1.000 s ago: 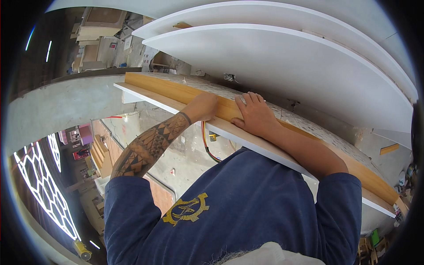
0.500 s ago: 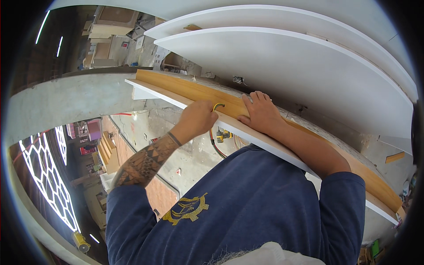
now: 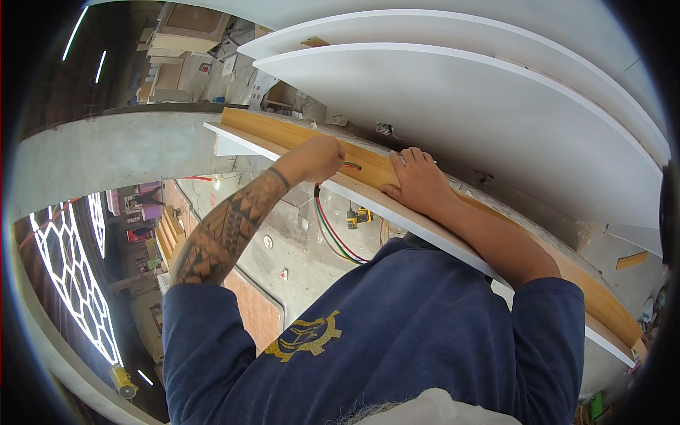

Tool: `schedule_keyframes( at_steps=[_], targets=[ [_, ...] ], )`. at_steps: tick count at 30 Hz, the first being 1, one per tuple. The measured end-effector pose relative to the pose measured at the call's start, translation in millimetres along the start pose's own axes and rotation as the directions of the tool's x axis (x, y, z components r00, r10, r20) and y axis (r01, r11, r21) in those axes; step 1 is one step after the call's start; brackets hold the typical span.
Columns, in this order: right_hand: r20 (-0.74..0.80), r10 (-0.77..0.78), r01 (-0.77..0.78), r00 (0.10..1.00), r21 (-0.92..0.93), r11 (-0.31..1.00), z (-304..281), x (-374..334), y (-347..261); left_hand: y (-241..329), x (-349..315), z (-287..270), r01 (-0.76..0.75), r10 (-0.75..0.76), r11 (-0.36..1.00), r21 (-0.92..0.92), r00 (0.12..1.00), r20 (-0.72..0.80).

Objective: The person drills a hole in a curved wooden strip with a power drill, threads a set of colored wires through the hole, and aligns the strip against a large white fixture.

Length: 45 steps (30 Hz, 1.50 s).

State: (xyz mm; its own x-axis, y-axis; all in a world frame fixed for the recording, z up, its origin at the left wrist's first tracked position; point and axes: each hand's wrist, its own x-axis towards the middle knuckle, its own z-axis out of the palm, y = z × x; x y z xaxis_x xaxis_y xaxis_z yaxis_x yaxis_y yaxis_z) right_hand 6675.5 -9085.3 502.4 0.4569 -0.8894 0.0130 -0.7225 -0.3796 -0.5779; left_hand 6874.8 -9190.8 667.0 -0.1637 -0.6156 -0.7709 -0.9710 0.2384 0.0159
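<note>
A long wooden board (image 3: 283,134) with a white-edged ledge (image 3: 379,205) runs diagonally in front of me. Colored wires (image 3: 351,166) come out through a small hole in the board's face. My left hand (image 3: 319,159) is closed around them just left of the hole, its fingertips partly hidden. Below the ledge, beneath that hand, loose red, green and dark wires (image 3: 333,230) hang in a curve toward my shirt. My right hand (image 3: 423,182) grips the board to the right of the hole, fingers over the upper edge and thumb on the near face.
Two large white curved panels (image 3: 453,78) stand beyond the board. A yellow-and-black power drill (image 3: 358,217) is below the ledge. A wood offcut (image 3: 632,260) lies at the far right. Cabinets (image 3: 185,28) and bright hexagonal lights (image 3: 74,276) show on the left.
My left hand has moved up and slightly left with the wires, from the ledge's edge to the board's face. The hanging wires have shifted left. My right hand stays put.
</note>
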Motion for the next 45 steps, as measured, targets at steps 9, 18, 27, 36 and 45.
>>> schedule_keyframes(
  at_steps=[9,18,27,36,45],
  targets=[
    [-0.026,-0.024,0.024,0.999,0.015,1.000,2,-1,-3,-30,75,56,-0.333,0.292,0.904,0.268,0.939,0.181],
    [-0.117,-0.046,0.044,0.992,-0.022,0.999,8,0,-1,9,27,59,-0.012,0.043,0.986,0.167,0.981,-0.188],
    [-0.090,-0.048,0.048,0.995,-0.010,0.999,5,-2,-2,11,-37,57,0.049,-0.019,0.992,0.116,0.969,-0.248],
    [-0.017,-0.014,0.015,1.000,0.020,1.000,-3,0,-6,37,-85,173,-0.240,-0.070,0.692,-0.681,0.917,-0.394],
    [-0.015,-0.001,0.001,1.000,0.033,0.999,-6,1,-5,68,-82,161,-0.230,-0.203,-0.050,-0.972,0.955,-0.216]
  ],
)
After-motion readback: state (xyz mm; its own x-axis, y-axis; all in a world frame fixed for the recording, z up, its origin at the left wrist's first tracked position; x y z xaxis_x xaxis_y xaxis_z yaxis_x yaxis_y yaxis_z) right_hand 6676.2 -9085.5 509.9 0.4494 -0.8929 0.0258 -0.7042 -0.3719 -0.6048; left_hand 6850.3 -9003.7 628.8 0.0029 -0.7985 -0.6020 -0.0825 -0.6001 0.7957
